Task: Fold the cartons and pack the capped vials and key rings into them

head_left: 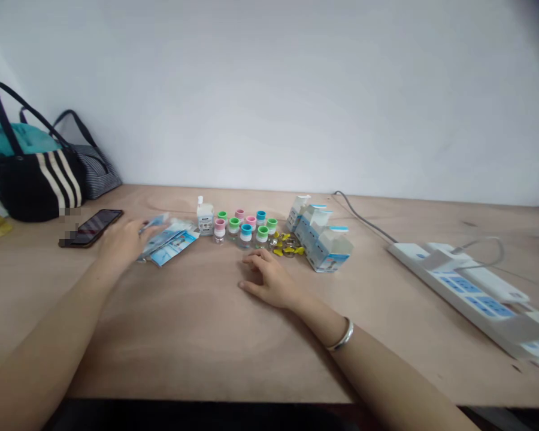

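My left hand (124, 240) is at the left end of a pile of flat blue-and-white leaflets or flattened boxes (175, 245). Its fingers close on a thin blue-and-white packet (155, 225), slightly blurred. On the table, my right hand (273, 280) rests with fingers loosely apart, holding nothing. Just beyond it stand several small clear bottles with green, pink and blue caps (246, 234). Beside these lie small yellow-tabbed pieces (289, 246), too small to make out. Several open blue-and-white cartons (327, 250) stand to their right, and another small carton (205, 219) is at the bottles' left.
A dark phone (92, 227) lies left of my left hand. Black and striped bags (36, 179) stand at the far left by the wall. A white power strip (458, 293) with plugs and a grey cable (363, 216) runs along the right. The table's front edge is near me.
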{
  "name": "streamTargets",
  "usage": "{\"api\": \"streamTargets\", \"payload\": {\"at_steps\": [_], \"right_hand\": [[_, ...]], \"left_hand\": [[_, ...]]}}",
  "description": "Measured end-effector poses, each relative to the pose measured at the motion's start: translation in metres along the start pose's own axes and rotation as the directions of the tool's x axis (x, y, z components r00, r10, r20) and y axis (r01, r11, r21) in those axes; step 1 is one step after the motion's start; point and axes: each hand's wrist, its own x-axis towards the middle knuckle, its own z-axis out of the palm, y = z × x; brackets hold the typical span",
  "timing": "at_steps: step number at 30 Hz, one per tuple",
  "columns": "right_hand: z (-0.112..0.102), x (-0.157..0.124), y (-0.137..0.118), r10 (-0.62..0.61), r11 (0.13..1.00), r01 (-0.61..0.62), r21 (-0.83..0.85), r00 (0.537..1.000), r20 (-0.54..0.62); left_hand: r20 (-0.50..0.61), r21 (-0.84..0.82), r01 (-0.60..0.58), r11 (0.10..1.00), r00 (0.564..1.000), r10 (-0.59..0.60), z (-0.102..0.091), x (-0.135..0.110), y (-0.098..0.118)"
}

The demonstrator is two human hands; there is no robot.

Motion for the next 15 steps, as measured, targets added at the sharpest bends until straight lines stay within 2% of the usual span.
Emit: {"api": "streamTargets", "payload": {"at_steps": [2, 3, 5, 6, 7, 9, 11, 13, 15], "right_hand": [[0.000, 0.000, 0.000, -0.001, 1.000, 0.001, -0.003, 1.000, 0.000], [0.000, 0.000, 0.000, -0.001, 1.000, 0.001, -0.004, 1.000, -0.009], [-0.001, 0.001, -0.001, -0.005, 1.000, 0.005, 0.005, 0.999, -0.051], [-0.003, 0.001, -0.002, -0.015, 1.000, 0.017, 0.019, 0.996, -0.083], [-0.005, 0.001, -0.003, -0.032, 0.999, 0.037, 0.038, 0.992, -0.120], [-0.009, 0.001, -0.003, -0.072, 0.993, 0.088, 0.076, 0.980, -0.188], [-0.013, 0.001, -0.004, -0.101, 0.989, 0.122, 0.089, 0.972, -0.213], [-0.015, 0.000, -0.004, -0.109, 0.989, 0.124, 0.079, 0.980, -0.168], [-0.014, -0.001, -0.005, -0.102, 0.991, 0.108, 0.079, 0.992, -0.075]], "left_hand": [[-0.159, 0.057, 0.008, 0.998, 0.987, 0.001, -0.009, -0.004, 0.006], [-0.257, 0.087, -0.015, 0.996, 0.966, 0.037, -0.014, -0.007, 0.012], [-0.418, 0.121, -0.152, 0.981, 0.889, 0.189, -0.020, -0.016, 0.027], [-0.435, 0.126, -0.264, 0.956, 0.852, 0.292, -0.021, -0.022, 0.036], [-0.441, 0.116, -0.375, 0.920, 0.810, 0.386, -0.020, -0.028, 0.046], [-0.312, 0.095, -0.626, 0.774, 0.720, 0.620, -0.010, -0.040, 0.065], [-0.197, 0.014, -0.748, 0.664, 0.648, 0.735, 0.006, -0.052, 0.081], [-0.157, -0.106, -0.776, 0.622, 0.630, 0.760, 0.024, -0.063, 0.094], [-0.142, -0.231, -0.751, 0.618, 0.655, 0.743, 0.038, -0.071, 0.102]]}}
